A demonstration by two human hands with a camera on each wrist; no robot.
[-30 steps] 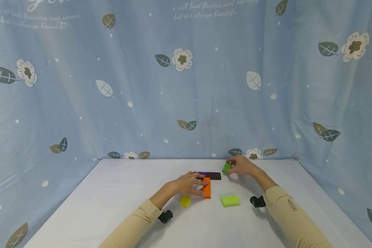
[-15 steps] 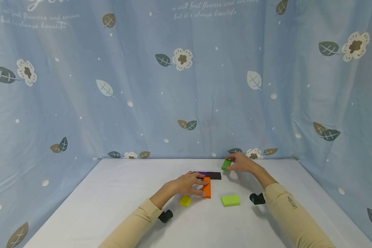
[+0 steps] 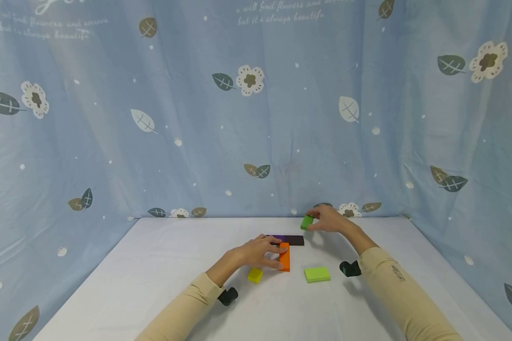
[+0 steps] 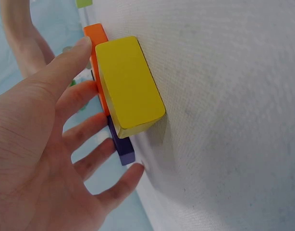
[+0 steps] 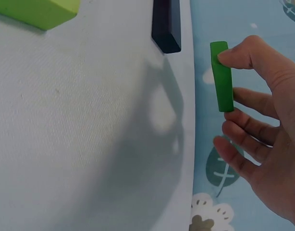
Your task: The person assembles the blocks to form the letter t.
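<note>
My right hand [image 3: 329, 220] pinches a green block [image 3: 306, 222] between thumb and fingers. The right wrist view shows the thumb on the broad face of the green block [image 5: 223, 77], held above the table. My left hand [image 3: 256, 252] lies low with spread, fairly straight fingers, touching an orange block [image 3: 285, 258]. In the left wrist view, its thumb and index finger rest along the orange block [image 4: 95, 33], with other fingertips by a purple block [image 4: 121, 144]. Behind the orange block, a purple block [image 3: 277, 237] lies end to end with a black block [image 3: 294, 240].
A yellow block [image 3: 255, 275] sits just in front of the left hand. To the right lies a lime-green block [image 3: 317, 274]. A white cloth covers the table [image 3: 153, 274], and a blue patterned curtain [image 3: 196, 156] rises at its back edge.
My right hand has carried the green block slightly up and to the left, toward the area behind the black block. The left hand has stayed in place.
</note>
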